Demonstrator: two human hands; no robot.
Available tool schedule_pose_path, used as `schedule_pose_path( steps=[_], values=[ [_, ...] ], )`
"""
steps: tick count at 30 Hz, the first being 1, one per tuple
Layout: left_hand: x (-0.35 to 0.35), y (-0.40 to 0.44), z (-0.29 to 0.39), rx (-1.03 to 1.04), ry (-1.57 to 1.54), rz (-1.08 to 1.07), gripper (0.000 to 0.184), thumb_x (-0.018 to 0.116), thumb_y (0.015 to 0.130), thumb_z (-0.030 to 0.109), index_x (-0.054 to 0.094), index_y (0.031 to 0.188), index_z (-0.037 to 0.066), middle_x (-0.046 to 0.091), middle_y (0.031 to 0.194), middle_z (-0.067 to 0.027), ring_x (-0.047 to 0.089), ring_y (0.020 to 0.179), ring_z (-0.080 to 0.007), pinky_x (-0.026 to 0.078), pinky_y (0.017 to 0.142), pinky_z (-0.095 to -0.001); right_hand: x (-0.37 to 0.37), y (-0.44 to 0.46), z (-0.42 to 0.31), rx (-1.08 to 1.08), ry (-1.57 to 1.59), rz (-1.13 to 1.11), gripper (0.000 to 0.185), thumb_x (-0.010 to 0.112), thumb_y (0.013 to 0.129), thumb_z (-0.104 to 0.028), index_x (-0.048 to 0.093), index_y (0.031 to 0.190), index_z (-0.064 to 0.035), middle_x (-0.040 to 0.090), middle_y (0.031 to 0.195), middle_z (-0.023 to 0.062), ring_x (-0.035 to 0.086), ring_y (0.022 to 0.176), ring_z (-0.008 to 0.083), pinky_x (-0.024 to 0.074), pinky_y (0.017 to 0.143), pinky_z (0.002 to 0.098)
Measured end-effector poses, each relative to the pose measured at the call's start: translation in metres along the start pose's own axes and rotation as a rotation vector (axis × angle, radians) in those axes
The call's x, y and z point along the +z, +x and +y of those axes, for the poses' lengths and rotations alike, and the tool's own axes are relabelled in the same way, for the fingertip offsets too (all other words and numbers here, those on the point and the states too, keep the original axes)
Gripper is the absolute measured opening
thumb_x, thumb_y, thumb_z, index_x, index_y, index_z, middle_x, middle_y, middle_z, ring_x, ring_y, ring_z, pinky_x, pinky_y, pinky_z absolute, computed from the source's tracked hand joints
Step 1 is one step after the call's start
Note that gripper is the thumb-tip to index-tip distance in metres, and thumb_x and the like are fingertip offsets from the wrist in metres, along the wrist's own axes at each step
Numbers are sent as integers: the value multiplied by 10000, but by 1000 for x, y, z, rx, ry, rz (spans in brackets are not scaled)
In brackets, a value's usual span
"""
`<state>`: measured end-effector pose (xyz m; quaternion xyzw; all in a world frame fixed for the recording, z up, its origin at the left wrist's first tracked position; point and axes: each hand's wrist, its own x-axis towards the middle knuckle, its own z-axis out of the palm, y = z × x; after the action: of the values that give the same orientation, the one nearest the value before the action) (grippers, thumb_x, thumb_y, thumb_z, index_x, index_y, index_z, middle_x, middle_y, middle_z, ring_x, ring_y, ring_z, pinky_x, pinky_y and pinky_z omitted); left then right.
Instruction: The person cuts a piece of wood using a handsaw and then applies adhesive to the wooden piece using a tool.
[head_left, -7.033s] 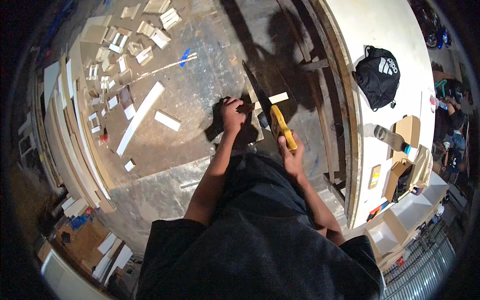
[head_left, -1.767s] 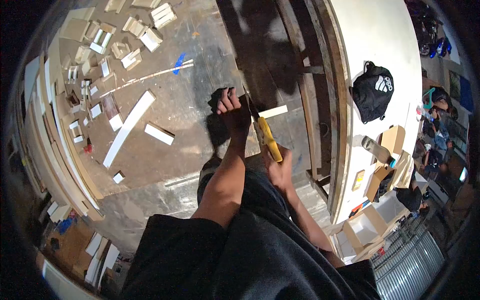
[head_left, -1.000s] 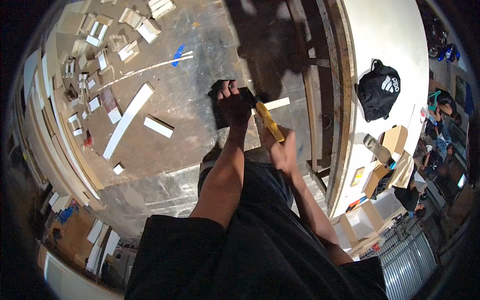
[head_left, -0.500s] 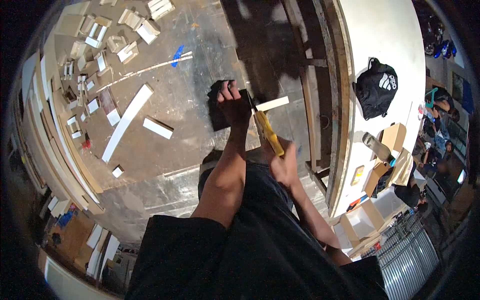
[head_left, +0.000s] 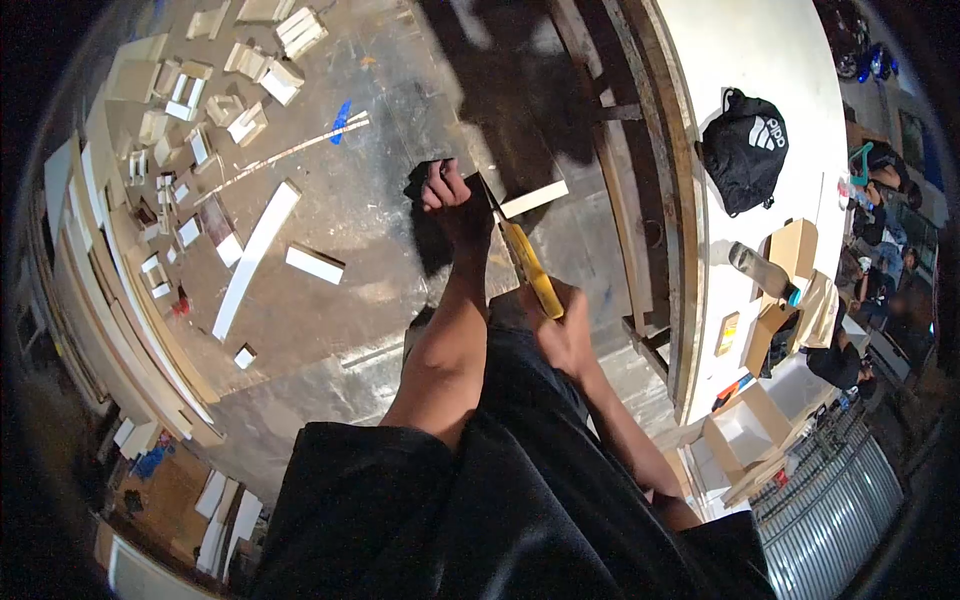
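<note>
My right hand (head_left: 563,330) is wrapped round the yellow handle of a hand saw (head_left: 530,268). Its thin dark blade points away from me and lies across a pale wooden strip (head_left: 537,198). One end of the strip juts out to the right of the blade. Just left of the blade, my left hand (head_left: 450,195) is closed with its fingers curled, at the strip's other side. Shadow and the hand itself hide most of that part of the strip, so the exact hold is hard to see.
On the brown work surface (head_left: 390,260) lie a long white-faced board (head_left: 256,258), a short block (head_left: 315,264) and several small wooden assemblies (head_left: 187,90). Stacked boards line the left. At right, a white table (head_left: 700,30) bears a black bag (head_left: 745,150), a bottle (head_left: 758,270) and cartons. People are beyond.
The saw and my right hand have drawn back slightly toward me along the cut. My left hand stays by the strip. The whole view has shifted a little.
</note>
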<state>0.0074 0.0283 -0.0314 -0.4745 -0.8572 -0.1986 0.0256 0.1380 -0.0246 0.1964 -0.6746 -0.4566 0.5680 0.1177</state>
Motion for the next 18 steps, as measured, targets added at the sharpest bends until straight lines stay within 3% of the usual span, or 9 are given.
schedule_pose_path(
  steps=[3,6,8,12,14,18],
  values=[
    [1,-1,-2,-9,28,-3,305,593,902,104,621,1205,124,570,1315,-51,524,1120,-275,423,952,-405,-3,-8,-10,-34,-26,23,263,631,960,-186,621,914,73,552,701,57,481,701,100,426,615,330],
    [-6,4,1,28,-16,-21,341,605,887,123,606,1228,123,556,1327,-54,514,1136,-283,417,961,-418,-10,-1,-7,89,64,-31,271,638,960,-194,628,931,75,571,708,68,502,703,110,442,630,345],
    [-9,4,1,55,-61,-30,367,611,877,129,596,1244,123,547,1336,-57,509,1145,-288,416,964,-427,-10,-1,0,27,-92,9,277,631,967,-198,631,918,75,586,713,59,520,702,126,450,634,356],
    [-3,-1,-6,57,-23,-44,422,635,851,164,577,1266,119,530,1352,-66,500,1152,-298,410,967,-427,1,-14,2,-216,-7,200,263,623,963,-187,627,908,70,588,718,54,530,707,135,453,638,361],
    [-1,-2,-10,70,-37,-52,424,641,852,198,579,1265,128,528,1359,-64,502,1150,-300,412,964,-426,-2,-12,4,-60,-36,-6,254,634,958,-180,616,895,66,577,727,33,525,712,129,449,635,349],
    [-5,-4,-4,29,-48,-82,428,638,856,205,579,1274,134,518,1381,-66,495,1166,-305,407,981,-441,4,-11,17,-86,72,17,255,644,955,-182,617,896,65,580,734,35,523,717,118,445,633,335]
  ],
)
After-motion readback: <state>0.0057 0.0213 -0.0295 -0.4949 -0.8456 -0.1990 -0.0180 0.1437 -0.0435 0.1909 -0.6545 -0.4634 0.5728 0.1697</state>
